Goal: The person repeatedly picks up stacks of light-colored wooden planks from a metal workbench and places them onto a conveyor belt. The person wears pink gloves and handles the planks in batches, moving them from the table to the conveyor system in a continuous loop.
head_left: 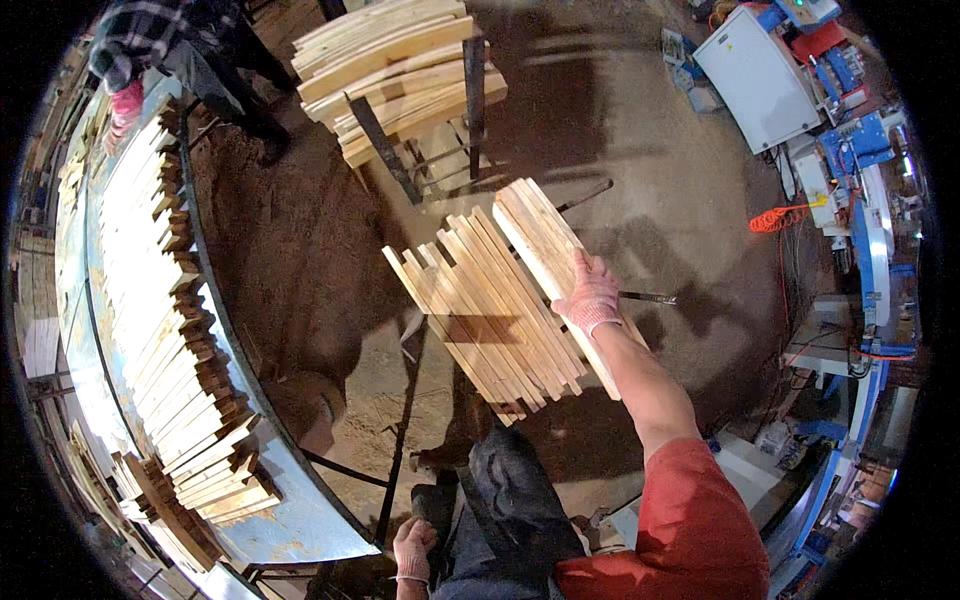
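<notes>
My right hand (590,292), in a pale pink knit glove, reaches forward and grips a block of pale wooden boards (530,222) by its right edge. These boards lie at the right side of a row of narrow wooden strips (480,310), whose ends are uneven. Dark metal bars of a stand show beneath and beside the strips. Low by my left leg is my left hand (412,548), gloved as well, with its fingers curled closed and nothing visible in them.
Along the left runs a curved-looking metal table (310,500) covered with many wooden strips (165,330). A co-worker's gloved hand (124,108) rests at its far end. Ahead, a metal rack (383,150) bears stacked boards (400,70). Machinery with a grey cabinet (757,78) and orange coiled hose (778,219) stands right.
</notes>
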`<state>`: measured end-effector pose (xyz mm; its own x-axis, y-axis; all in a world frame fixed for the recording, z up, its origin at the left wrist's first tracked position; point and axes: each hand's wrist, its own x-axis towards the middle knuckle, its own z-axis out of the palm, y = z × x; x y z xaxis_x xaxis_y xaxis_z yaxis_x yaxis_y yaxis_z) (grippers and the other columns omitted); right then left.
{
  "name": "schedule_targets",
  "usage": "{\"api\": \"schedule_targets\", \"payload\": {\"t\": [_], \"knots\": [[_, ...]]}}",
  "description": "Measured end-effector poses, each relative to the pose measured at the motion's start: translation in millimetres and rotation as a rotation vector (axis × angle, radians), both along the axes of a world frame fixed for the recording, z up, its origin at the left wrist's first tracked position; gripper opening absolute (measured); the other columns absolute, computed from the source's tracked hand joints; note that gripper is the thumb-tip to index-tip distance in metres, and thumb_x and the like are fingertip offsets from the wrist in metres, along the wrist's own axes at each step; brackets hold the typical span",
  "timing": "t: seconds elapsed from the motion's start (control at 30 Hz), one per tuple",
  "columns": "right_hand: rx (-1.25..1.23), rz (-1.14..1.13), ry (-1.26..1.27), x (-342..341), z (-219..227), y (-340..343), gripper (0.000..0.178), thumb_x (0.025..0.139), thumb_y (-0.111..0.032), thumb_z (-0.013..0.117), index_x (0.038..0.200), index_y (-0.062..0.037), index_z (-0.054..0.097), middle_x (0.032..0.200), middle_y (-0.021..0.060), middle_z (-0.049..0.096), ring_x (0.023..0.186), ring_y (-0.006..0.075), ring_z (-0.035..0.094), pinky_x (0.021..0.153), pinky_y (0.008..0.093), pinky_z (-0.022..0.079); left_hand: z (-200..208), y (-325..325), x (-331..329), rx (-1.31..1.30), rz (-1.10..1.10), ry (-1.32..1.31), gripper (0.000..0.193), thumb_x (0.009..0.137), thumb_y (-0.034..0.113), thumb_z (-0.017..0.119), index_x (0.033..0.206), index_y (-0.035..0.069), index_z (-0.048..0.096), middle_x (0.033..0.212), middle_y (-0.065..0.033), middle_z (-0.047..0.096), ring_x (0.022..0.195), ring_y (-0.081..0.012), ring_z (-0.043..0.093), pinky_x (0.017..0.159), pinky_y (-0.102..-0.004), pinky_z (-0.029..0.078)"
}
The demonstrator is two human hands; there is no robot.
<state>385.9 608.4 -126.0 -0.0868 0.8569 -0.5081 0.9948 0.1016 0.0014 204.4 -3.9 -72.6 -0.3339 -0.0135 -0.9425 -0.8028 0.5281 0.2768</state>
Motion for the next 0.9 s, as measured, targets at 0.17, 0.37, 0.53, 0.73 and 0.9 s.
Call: {"api": "schedule_targets", "payload": {"t": [0.17, 0.37, 0.53, 0.73, 0.9], "knots": [[0.011, 0.101, -0.009, -1, -54, 25, 0.125, 0.074, -0.046, 0.092, 0.174, -0.0287, 0.02, 0.171, 0.0185, 0.03, 0.15, 0.046, 0.039, 0.124, 0.0576, 0.034, -8, 20, 6, -0.033, 0.02, -0.034, 0.047, 0.102, 0.016, 0.073, 0.141, -0.005, 0.059, 0.103, -0.0101, 0.071, 0.079, -0.0166, 0.067, 0.068, -0.0303, 0.055], [-0.069, 0.041, 0.034, -1, -84, 22, 0.124, 0.077, -0.053, 0.091, 0.174, -0.0208, 0.021, 0.172, 0.0216, 0.029, 0.152, 0.0428, 0.038, 0.128, 0.0558, 0.03, 5, 58, 17, -0.158, -0.005, -0.044, 0.04, 0.102, 0.015, 0.073, 0.136, -0.004, 0.063, 0.097, -0.0072, 0.068, 0.077, -0.0143, 0.062, 0.07, -0.0303, 0.053], [-0.041, 0.018, 0.284, 19, -93, 22, 0.125, 0.079, -0.058, 0.088, 0.173, -0.0113, 0.02, 0.169, 0.0261, 0.036, 0.156, 0.0424, 0.035, 0.129, 0.0508, 0.029, -16, 36, 22, 0.056, 0.029, -0.123, 0.035, 0.102, 0.015, 0.072, 0.131, -0.005, 0.064, 0.09, -0.0037, 0.063, 0.073, -0.012, 0.057, 0.065, -0.0277, 0.047], [0.068, -0.048, 0.296, 30, -129, 7, 0.125, 0.077, -0.051, 0.09, 0.172, -0.0081, 0.022, 0.167, 0.0267, 0.04, 0.152, 0.0439, 0.042, 0.127, 0.0497, 0.036, -14, 50, 26, 0.049, -0.086, -0.019, 0.036, 0.103, 0.015, 0.072, 0.132, -0.005, 0.065, 0.091, -0.0027, 0.064, 0.075, -0.012, 0.057, 0.067, -0.0277, 0.048], [0.109, -0.171, 0.282, 15, -113, -25, 0.11, 0.076, -0.038, 0.091, 0.165, -0.0028, 0.035, 0.163, 0.0268, 0.046, 0.146, 0.0426, 0.049, 0.123, 0.0484, 0.041, -6, 28, 1, 0.131, 0.067, -0.098, 0.044, 0.104, 0.022, 0.075, 0.138, -0.004, 0.065, 0.096, -0.0022, 0.067, 0.081, -0.0122, 0.061, 0.073, -0.0275, 0.051]]}}
